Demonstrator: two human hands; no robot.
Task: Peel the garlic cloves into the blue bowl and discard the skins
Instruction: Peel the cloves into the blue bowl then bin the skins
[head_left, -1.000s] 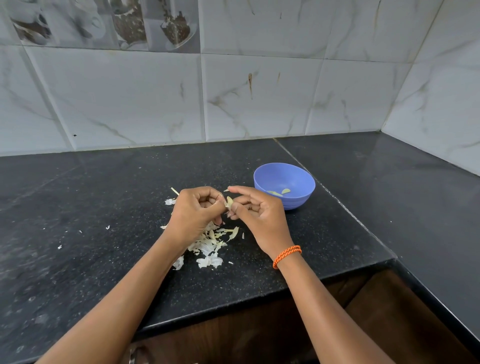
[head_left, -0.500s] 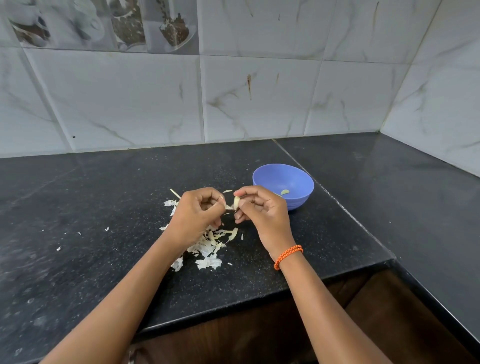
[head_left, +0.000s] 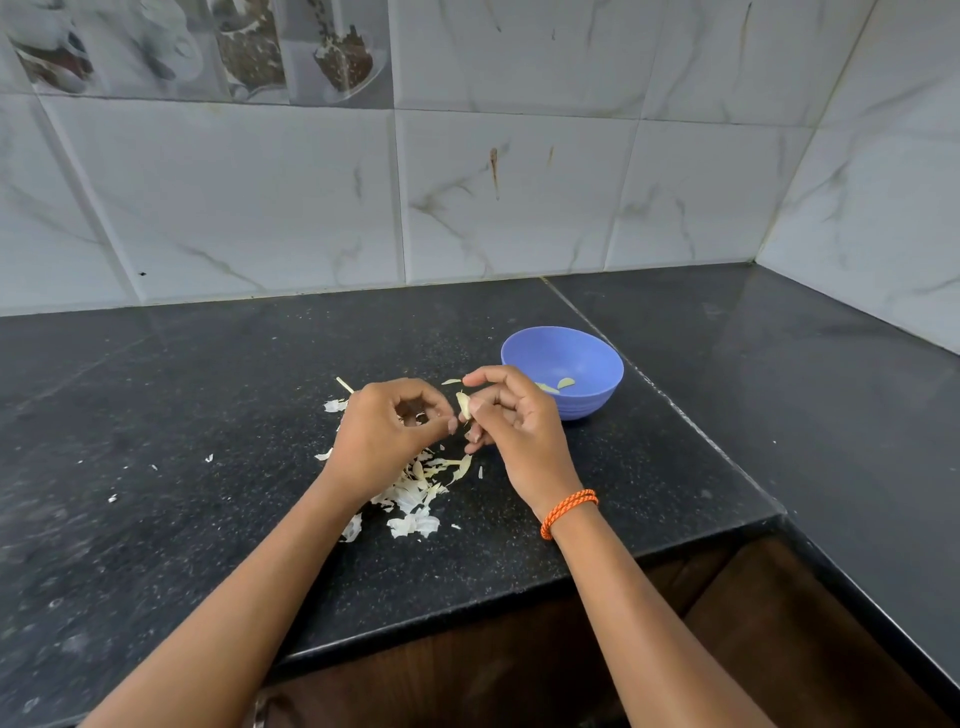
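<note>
Right hand (head_left: 511, 415) has lifted slightly, pinching the clove (head_left: 463, 405); left hand (head_left: 387, 431) stays curled, its grip's contents hidden. Skins (head_left: 415, 493) litter the desk (head_left: 156, 415); bowl (head_left: 597, 353) holds peeled cloves. Peeling nearly finished.

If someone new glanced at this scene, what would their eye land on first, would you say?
Most likely the two hands meeting at the middle of the dark countertop: the right hand pinches a pale garlic clove, and the left hand works at it with curled fingers. Next, the blue bowl just right of the hands, with a couple of peeled pieces inside, and the pile of white skins beneath the left wrist.
</note>
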